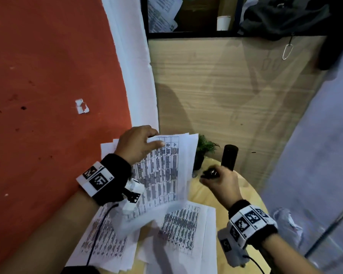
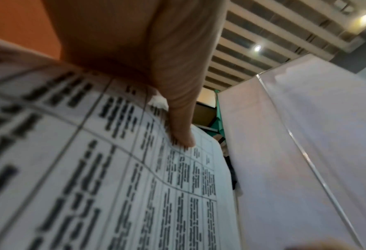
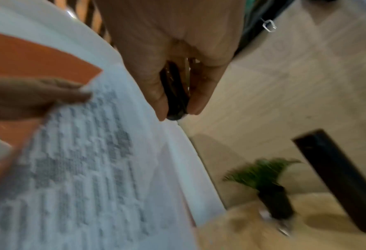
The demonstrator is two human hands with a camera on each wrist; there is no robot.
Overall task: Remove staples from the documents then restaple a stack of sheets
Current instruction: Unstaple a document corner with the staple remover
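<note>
My left hand (image 1: 156, 138) holds a stack of printed table sheets (image 1: 166, 171) up off the table, tilted. The thumb (image 2: 182, 132) presses on the top sheet (image 2: 113, 169) near its upper edge, and the fingers are hidden behind the stack. To the right of the sheets, my right hand (image 1: 212, 175) grips a small black tool with metal parts (image 1: 209, 173). In the right wrist view this tool (image 3: 175, 94) is pinched between thumb and fingers, close to the stack's right edge (image 3: 173, 135). The blur hides whether it is a stapler or a staple remover.
More printed sheets (image 1: 178, 224) lie spread on the round wooden table (image 1: 251, 192). A small potted plant (image 1: 204, 149) and an upright black cylinder (image 1: 229, 157) stand at the table's far side. A wooden partition (image 1: 226, 86) rises behind.
</note>
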